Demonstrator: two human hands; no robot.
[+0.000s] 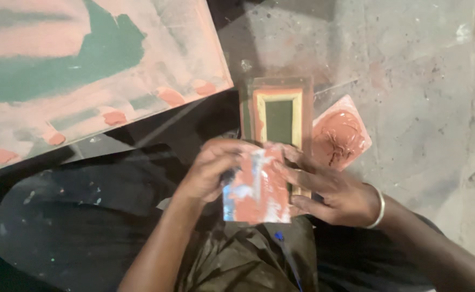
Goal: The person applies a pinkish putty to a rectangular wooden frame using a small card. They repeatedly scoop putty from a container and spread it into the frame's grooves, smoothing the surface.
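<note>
Grey concrete floor (410,65). Large board (86,70), smeared pink and green, at 10 o'clock. Left hand (210,170) closed around scraper blade (256,186), coated with red-brown paste. Right hand (332,189) grips blade's 3 o'clock edge. Small framed block (278,116) at 12 o'clock; paste tile (340,135) at 2 o'clock.

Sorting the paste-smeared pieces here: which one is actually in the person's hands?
The small flat scraper blade, held by both hands over the lap; the square tile lies on the floor, the big board at upper left.
</note>
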